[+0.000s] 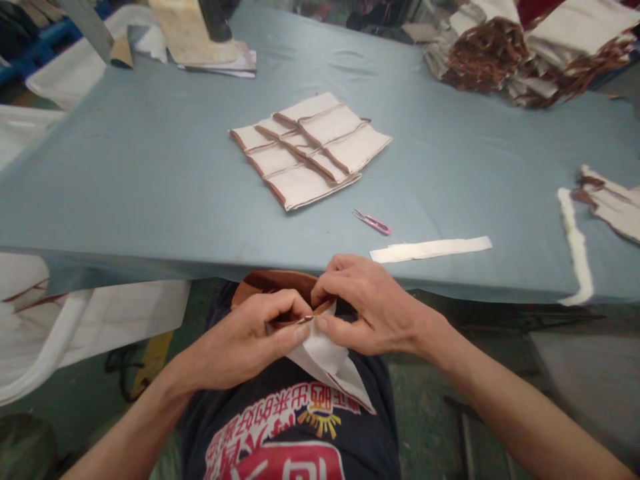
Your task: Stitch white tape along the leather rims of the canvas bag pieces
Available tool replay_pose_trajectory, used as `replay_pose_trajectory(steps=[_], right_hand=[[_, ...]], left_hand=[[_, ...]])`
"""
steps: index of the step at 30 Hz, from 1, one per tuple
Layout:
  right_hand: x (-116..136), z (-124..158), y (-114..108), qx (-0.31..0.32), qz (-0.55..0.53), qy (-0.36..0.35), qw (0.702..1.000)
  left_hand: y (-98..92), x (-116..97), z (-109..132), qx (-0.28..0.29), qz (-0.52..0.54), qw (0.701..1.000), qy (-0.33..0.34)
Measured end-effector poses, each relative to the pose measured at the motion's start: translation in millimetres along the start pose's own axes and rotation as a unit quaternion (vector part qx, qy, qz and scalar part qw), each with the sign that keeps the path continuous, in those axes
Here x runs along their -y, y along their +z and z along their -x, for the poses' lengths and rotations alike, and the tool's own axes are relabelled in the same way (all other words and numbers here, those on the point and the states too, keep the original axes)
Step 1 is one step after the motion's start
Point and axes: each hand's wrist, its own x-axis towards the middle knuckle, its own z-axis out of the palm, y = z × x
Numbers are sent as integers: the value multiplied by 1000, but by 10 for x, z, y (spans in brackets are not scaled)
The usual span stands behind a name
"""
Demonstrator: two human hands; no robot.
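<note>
Between my hands, over my lap at the table's front edge, is a brown and white fabric piece [325, 350]. Its brown side rises behind my fingers and a white flap hangs down toward my apron. My left hand [260, 333] pinches one edge of it between thumb and forefinger. Close beside it, the thumb and fingers of my right hand [363, 303] pinch the same edge. A small shiny bit shows at the left fingertips, too small to name. Just beyond my hands lie pink-handled thread snips [373, 221] and a white strip [431, 249].
On the blue-green table cover [165, 167], overlapping white fabric pieces with brown edging [310, 150] lie mid-table. Bundled fabric stacks [530, 53] stand back right. A fluffy white strip [575, 247] and a crumpled cloth [613, 203] lie right. A cream machine base [195, 33] stands back left.
</note>
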Motion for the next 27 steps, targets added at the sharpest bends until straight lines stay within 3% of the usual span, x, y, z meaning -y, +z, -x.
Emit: replay_pose_trajectory(steps=[3,7,15,22,27], right_hand=[[78,-23,6,-21,48,-48,997],[119,-97,29,-10,56,-66,996],[139,-179,-25,24,-33,-22,999],[209,-95,-73,55,-65,47,995],[223,-106,-176,109,-163,108,975]], left_hand=[[-19,-26,40,-19,-27,999,25],[-25,-90,66,-89,-60,992,61],[-36,-81,139,-171,-175,947,210],[42,77,124,-161,-201,924,282],[46,100,97,-156,-258,899,317]])
